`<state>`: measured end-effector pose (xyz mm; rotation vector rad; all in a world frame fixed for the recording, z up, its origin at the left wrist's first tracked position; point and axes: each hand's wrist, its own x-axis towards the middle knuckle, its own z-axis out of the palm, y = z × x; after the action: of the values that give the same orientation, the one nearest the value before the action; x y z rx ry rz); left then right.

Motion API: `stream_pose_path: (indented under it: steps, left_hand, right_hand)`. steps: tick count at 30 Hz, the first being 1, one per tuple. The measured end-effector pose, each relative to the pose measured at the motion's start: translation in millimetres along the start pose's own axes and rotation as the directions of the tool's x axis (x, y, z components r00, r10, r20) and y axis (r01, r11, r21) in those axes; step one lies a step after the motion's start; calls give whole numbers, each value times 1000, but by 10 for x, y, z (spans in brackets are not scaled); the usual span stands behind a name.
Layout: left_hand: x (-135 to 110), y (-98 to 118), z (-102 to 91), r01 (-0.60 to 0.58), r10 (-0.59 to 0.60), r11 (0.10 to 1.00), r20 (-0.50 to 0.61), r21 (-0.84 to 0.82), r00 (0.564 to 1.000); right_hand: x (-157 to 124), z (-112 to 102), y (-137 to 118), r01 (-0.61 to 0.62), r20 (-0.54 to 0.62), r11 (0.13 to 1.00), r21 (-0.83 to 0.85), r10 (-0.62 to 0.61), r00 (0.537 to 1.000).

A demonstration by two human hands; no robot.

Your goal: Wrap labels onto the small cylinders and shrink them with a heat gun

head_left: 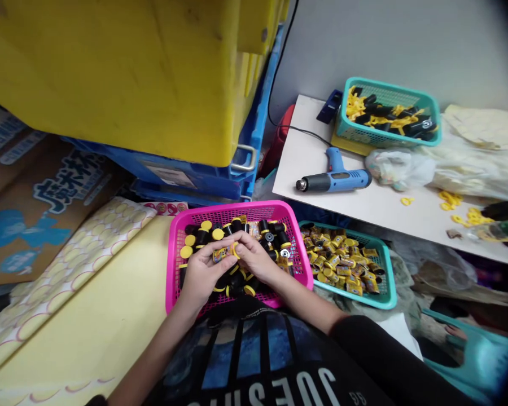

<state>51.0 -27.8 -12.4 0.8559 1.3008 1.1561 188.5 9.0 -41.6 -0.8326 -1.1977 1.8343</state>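
Note:
A small yellow-capped bottle [223, 254] with a printed label lies between my two hands. My left hand [206, 268] grips its body, while the fingers of my right hand [254, 256] close on the capped end. Both hands are over a pink basket [173, 248] on my lap side. Inside it are several black bottles with yellow caps [203, 231], most without printed labels. To the right, a teal basket [390, 276] holds many labelled bottles [342, 259].
A blue heat gun [338, 179] lies on the white table [300, 141], near a teal basket [436, 129] of black and yellow parts. Plastic bags [400, 168] and yellow rings [469, 214] are there too. Yellow and blue crates [173, 84] stand ahead; sticker sheets [68, 270] lie left.

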Motion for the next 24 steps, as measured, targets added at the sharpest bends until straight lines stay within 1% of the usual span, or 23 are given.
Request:
stream_pose_path:
  steps: [2, 3, 4, 5, 6, 7, 8, 9, 10, 11, 12, 13, 14, 15, 16, 17, 18, 19, 20, 21, 22, 23, 24]
  left_hand:
    - [10, -19, 34, -23, 23, 1000, -18, 13, 1000]
    - [19, -25, 62, -44, 45, 999, -37, 15, 998]
    - [31, -27, 98, -57, 58, 998, -44, 15, 997]
    - [45, -25, 143, -53, 53, 999, -27, 12, 998]
    - [60, -18, 194, -28, 28, 1000, 22, 8, 999]
    - [73, -6, 246, 16, -17, 1000, 106, 7, 994]
    - [84, 10, 295, 66, -68, 998, 208, 17, 976]
    - [94, 30, 334, 99, -106, 994, 299, 38, 948]
    - [105, 52, 357, 97, -115, 993, 349, 69, 930]
    - [119, 70, 361, 69, -106, 991, 357, 114, 928]
    - [140, 84, 341, 27, -84, 984, 326, 177, 942]
    - [168, 90, 296, -17, -55, 966, 271, 257, 961]
    - [202, 87, 230, -50, -25, 937, 210, 346, 977]
    - [241, 75, 145, -71, 3, 899, 156, 432, 988]
    - [282, 56, 48, -89, 37, 857, 112, 508, 993]
    - [322, 33, -53, -115, 79, 810, 86, 575, 993]
    - [358, 8, -152, -154, 135, 756, 78, 637, 988]
    - [387, -15, -242, -201, 195, 689, 90, 696, 977]
    - [408, -35, -315, -253, 250, 611, 120, 750, 961]
    - [420, -53, -370, -304, 287, 530, 170, 792, 943]
    - [424, -70, -404, -346, 300, 456, 224, 820, 927]
    - [421, -87, -420, -375, 299, 398, 268, 837, 916]
    - [413, -106, -420, -394, 289, 358, 300, 847, 909]
  right_hand:
    - [-44, -4, -86, 91, -55, 981, -173, -102, 993]
    - [-75, -17, -141, 154, -57, 950, -270, -175, 983]
    - [-114, -43, -200, 218, -36, 906, -363, -247, 968]
    - [-163, -87, -258, 274, 3, 855, -441, -303, 953]
    - [-226, -153, -313, 310, 47, 805, -505, -333, 942]
    - [-308, -244, -362, 323, 72, 762, -561, -344, 936]
    - [-415, -361, -405, 306, 55, 724, -618, -348, 936]
    - [-547, -508, -440, 255, -14, 698, -670, -355, 935]
    - [-706, -682, -468, 171, -125, 683, -710, -361, 924]
    - [-887, -884, -490, 53, -277, 681, -731, -367, 888]
    - [-1083, -1107, -507, -82, -451, 701, -708, -360, 816]
    - [-1283, -1344, -521, -228, -594, 706, -670, -327, 735]
    - [-1477, -1584, -533, -389, -701, 662, -641, -297, 649]
    - [-1652, -1814, -544, -548, -773, 575, -608, -272, 573]
    - [-1795, -2019, -555, -613, -806, 538, -578, -259, 532]
    - [-1897, -2188, -565, -654, -825, 512, -557, -247, 509]
    - [-1948, -2309, -573, -687, -836, 482, -544, -245, 491]
    - [-1946, -2375, -580, -699, -837, 463, -545, -249, 488]
    - [-1888, -2382, -585, -695, -827, 450, -560, -257, 500]
    - [-1780, -2331, -588, -671, -805, 449, -590, -271, 528]
    - [-1627, -2224, -589, -623, -766, 453, -638, -290, 573]
    - [-1436, -2070, -589, -554, -709, 458, -695, -309, 634]
    - [-1217, -1879, -586, -469, -635, 461, -753, -323, 702]
